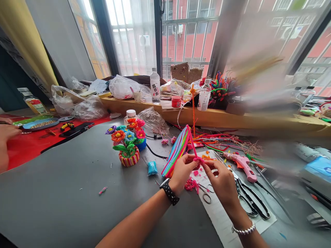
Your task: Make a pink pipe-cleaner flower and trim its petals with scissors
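Between both hands is a bright pink pipe cleaner [192, 144], one long end standing up and the lower part bent into a small curl at the fingertips. My left hand [182, 172], with a watch on its wrist, pinches the curl from the left. My right hand [222, 179] grips it from the right with thumb and fingers; its wrist has a beaded bracelet. Behind my left hand lies a bundle of colourful pipe cleaners [174, 153]. Pink fuzzy pieces [190, 184] and small scissors [207, 197] lie below the hands, on and beside a white paper sheet [214, 220].
A pot of pipe-cleaner flowers [129, 158] and a blue packet [152, 168] stand left of my hands. To the right lie large scissors [254, 203] and a pink glue gun [243, 165]. Bottles [155, 88] line the sill. Another person's arm [6, 137] is at far left.
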### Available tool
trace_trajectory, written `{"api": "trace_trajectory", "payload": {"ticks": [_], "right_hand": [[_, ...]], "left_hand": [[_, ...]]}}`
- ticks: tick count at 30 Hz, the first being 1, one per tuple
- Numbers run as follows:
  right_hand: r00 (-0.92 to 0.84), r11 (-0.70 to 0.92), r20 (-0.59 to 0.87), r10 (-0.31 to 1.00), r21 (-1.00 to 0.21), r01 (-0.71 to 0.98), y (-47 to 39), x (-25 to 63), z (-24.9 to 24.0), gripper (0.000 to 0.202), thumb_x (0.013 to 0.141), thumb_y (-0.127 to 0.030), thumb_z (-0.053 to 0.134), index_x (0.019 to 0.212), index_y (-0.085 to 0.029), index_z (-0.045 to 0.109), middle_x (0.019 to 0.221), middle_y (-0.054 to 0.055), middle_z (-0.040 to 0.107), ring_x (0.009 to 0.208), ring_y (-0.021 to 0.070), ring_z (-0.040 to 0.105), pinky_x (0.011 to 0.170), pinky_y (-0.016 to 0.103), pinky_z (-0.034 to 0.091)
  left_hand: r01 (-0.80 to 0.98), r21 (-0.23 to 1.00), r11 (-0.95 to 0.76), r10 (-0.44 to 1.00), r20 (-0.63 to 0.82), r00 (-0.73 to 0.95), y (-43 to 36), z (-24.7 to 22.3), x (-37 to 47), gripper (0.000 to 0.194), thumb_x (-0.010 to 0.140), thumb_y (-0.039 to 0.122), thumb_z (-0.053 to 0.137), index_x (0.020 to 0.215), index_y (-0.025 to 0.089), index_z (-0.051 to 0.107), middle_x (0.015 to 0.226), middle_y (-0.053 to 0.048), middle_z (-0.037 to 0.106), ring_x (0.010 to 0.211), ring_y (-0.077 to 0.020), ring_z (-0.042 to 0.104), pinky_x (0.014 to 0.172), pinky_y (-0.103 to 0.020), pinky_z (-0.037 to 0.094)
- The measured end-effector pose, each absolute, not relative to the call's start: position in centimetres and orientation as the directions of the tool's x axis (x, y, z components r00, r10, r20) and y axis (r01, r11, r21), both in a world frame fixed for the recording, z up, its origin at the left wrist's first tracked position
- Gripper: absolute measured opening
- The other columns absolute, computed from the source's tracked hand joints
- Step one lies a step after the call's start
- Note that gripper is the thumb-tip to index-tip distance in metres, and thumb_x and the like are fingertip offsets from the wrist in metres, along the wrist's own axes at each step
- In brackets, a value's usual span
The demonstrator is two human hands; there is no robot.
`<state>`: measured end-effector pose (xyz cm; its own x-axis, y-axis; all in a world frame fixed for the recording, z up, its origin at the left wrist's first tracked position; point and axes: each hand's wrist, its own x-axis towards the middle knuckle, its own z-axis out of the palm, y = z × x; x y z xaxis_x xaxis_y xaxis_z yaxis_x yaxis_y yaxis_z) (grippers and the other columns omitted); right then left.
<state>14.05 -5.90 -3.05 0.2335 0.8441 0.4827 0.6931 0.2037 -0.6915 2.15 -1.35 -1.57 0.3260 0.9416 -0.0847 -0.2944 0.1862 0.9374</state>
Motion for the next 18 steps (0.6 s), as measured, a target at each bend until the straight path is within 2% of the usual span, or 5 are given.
{"api": "trace_trajectory", "payload": {"ticks": [8,13,16,18], "right_hand": [[0.289,0.119,0.380,0.879,-0.760,0.639,-6.01,13.73,-2.69,0.029,0.078,-0.042,0.046,0.072,-0.017,0.060,0.071,0.003,0.062,0.051,0.0126,0.050,0.052,0.026,0.041],[0.348,0.091,0.301,0.888,-0.856,0.509,-6.04,13.24,-2.89,0.026,0.074,-0.040,0.051,0.063,-0.018,0.054,0.053,-0.001,0.052,0.048,0.0123,0.045,0.046,0.023,0.036],[0.383,0.053,0.199,0.902,-0.931,0.360,-5.79,13.10,-3.39,0.028,0.072,-0.041,0.053,0.057,-0.018,0.048,0.048,-0.004,0.045,0.045,0.0106,0.040,0.043,0.022,0.033],[0.381,0.032,0.138,0.914,-0.962,0.272,-5.57,13.22,-3.60,0.029,0.070,-0.043,0.053,0.058,-0.018,0.049,0.048,-0.004,0.045,0.044,0.0102,0.039,0.041,0.022,0.032]], "left_hand": [[-0.351,0.920,0.174,0.953,-0.067,0.297,-1.47,-1.70,2.30,0.023,0.057,0.027,0.070,0.070,0.010,0.061,0.070,-0.005,0.063,0.069,-0.0134,0.058,0.071,-0.027,0.045],[-0.174,0.984,0.036,0.953,0.019,0.303,-1.49,-1.93,2.37,0.017,0.063,0.026,0.065,0.068,0.010,0.063,0.065,-0.005,0.063,0.064,-0.0144,0.058,0.062,-0.024,0.045],[-0.062,0.995,-0.079,0.952,0.094,0.293,-1.48,-2.05,2.40,0.013,0.065,0.024,0.062,0.068,0.012,0.063,0.067,-0.005,0.063,0.062,-0.0142,0.057,0.059,-0.023,0.044],[-0.043,0.995,-0.089,0.957,0.097,0.274,-1.33,-2.12,2.37,0.011,0.063,0.024,0.063,0.066,0.013,0.062,0.065,-0.004,0.063,0.062,-0.0141,0.057,0.058,-0.023,0.044]]}}
